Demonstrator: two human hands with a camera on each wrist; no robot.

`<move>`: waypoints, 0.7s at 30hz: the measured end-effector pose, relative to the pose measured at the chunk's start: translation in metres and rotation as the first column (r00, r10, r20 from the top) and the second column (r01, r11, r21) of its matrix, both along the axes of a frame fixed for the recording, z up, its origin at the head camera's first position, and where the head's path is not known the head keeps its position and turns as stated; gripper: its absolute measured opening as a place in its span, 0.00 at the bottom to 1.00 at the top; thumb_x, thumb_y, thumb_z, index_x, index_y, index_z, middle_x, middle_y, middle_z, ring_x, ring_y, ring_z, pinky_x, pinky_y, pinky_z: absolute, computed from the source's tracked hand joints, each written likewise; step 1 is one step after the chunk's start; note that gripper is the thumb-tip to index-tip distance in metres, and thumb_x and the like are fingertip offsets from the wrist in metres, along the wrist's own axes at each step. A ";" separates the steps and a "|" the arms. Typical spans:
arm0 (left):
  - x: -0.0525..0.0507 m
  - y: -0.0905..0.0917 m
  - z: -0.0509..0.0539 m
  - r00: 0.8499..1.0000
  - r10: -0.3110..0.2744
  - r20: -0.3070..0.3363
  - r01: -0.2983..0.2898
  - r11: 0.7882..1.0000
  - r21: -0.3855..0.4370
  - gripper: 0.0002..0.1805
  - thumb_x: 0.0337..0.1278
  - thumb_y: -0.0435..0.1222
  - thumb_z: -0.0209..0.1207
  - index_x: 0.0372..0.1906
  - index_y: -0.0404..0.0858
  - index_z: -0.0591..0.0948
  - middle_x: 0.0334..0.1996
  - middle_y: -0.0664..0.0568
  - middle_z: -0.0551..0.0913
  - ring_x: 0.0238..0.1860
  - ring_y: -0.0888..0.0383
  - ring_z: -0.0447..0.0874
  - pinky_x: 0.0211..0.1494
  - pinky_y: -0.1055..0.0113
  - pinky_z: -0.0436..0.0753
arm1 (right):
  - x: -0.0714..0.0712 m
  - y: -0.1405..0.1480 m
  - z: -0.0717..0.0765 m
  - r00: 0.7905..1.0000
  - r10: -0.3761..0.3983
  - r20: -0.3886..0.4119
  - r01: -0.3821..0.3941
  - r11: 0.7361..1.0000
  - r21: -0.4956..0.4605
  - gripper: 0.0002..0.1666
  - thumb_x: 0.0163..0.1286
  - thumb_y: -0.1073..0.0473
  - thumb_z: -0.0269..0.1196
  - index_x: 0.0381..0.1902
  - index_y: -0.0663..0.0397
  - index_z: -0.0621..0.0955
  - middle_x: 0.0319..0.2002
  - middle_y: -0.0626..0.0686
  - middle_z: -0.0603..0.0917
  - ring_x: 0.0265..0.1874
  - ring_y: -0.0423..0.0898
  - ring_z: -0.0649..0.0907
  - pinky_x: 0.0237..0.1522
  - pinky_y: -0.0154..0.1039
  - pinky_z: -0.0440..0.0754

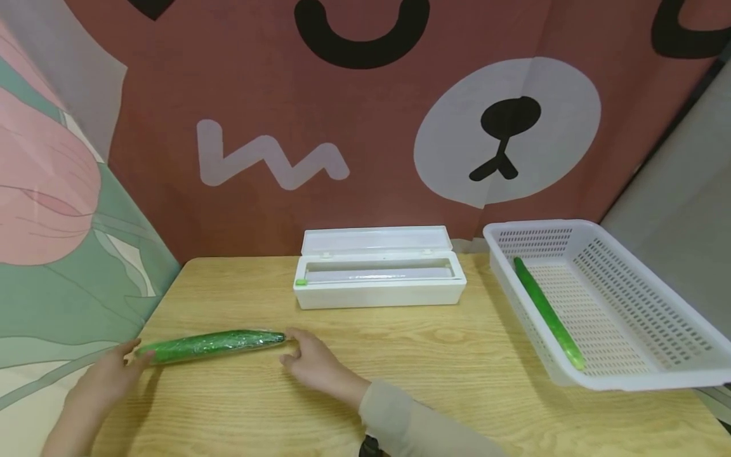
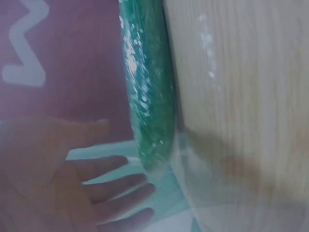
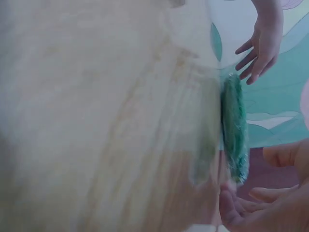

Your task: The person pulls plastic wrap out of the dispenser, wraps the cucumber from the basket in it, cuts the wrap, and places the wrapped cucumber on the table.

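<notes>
A long cucumber (image 1: 217, 344) wrapped in shiny cling film lies on the left part of the table. At its left end is my left hand (image 1: 111, 374), whose fingers (image 2: 111, 186) look nearly straight and spread beside the tip in the left wrist view. My right hand (image 1: 320, 363) is by the dark right end, index fingertip at or touching it, thumb apart. In the right wrist view the right hand (image 3: 280, 198) has loose fingers near the wrapped cucumber (image 3: 235, 130); exact contact is hard to tell.
A white cling film dispenser (image 1: 379, 295) with its lid raised and a roll inside stands at the back middle of the wooden table (image 1: 411, 362). On the right, a white plastic basket (image 1: 645, 254) holds another cucumber (image 1: 548, 311). Printed cloth (image 1: 365, 127) hangs behind.
</notes>
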State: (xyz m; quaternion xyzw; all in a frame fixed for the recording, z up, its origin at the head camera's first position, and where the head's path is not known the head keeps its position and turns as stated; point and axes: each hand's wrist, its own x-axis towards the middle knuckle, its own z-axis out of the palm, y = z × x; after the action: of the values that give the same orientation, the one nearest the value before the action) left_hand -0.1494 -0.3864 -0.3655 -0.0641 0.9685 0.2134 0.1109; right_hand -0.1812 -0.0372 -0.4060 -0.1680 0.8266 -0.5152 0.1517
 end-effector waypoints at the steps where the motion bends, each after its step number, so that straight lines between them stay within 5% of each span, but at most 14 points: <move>1: 0.001 0.003 0.003 1.000 0.014 -0.028 -0.014 1.000 -0.004 0.40 0.79 0.52 0.36 0.68 0.16 0.57 0.59 0.15 0.63 0.57 0.19 0.66 0.46 0.31 0.73 | 0.000 0.003 0.001 1.000 -0.001 -0.013 0.001 1.000 0.003 0.34 0.70 0.59 0.63 0.71 0.62 0.68 0.55 0.56 0.78 0.36 0.41 0.78 0.38 0.38 0.80; 4: 0.005 0.017 0.010 0.986 0.053 -0.157 -0.054 0.999 -0.004 0.35 0.78 0.52 0.39 0.68 0.23 0.64 0.58 0.20 0.70 0.54 0.22 0.71 0.39 0.38 0.76 | -0.001 0.017 0.005 0.999 -0.004 -0.045 0.005 1.000 0.008 0.31 0.71 0.59 0.63 0.69 0.61 0.70 0.54 0.58 0.79 0.43 0.45 0.78 0.42 0.39 0.79; 8: 0.008 0.039 0.017 0.946 0.063 -0.318 -0.060 0.998 0.020 0.29 0.78 0.49 0.44 0.65 0.29 0.72 0.54 0.26 0.77 0.48 0.25 0.76 0.33 0.46 0.76 | -0.003 0.040 0.011 0.999 0.007 -0.050 -0.008 1.000 -0.024 0.22 0.74 0.59 0.61 0.63 0.60 0.77 0.51 0.58 0.81 0.43 0.49 0.81 0.37 0.40 0.81; 15: 0.003 0.087 0.016 0.873 0.016 -0.488 0.028 0.996 0.083 0.19 0.75 0.44 0.52 0.58 0.37 0.81 0.49 0.34 0.83 0.26 0.52 0.78 0.22 0.63 0.70 | -0.009 0.081 0.023 0.983 0.018 -0.182 -0.017 1.000 0.008 0.12 0.76 0.60 0.58 0.52 0.56 0.84 0.49 0.50 0.85 0.46 0.49 0.81 0.43 0.43 0.81; 21: -0.007 0.125 0.012 0.833 -0.054 -0.551 0.127 0.987 0.095 0.14 0.71 0.39 0.58 0.54 0.38 0.83 0.47 0.42 0.84 0.41 0.45 0.84 0.35 0.54 0.81 | -0.012 0.113 0.029 0.968 -0.031 -0.251 0.037 0.999 0.017 0.11 0.76 0.62 0.58 0.49 0.50 0.85 0.45 0.46 0.86 0.44 0.45 0.82 0.44 0.42 0.80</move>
State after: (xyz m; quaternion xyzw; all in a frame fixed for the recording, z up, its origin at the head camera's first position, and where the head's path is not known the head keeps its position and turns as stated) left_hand -0.1568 -0.2618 -0.3539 0.0527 0.9461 0.2787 -0.1561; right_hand -0.1930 0.0754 -0.3765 -0.2158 0.8475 -0.4834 0.0391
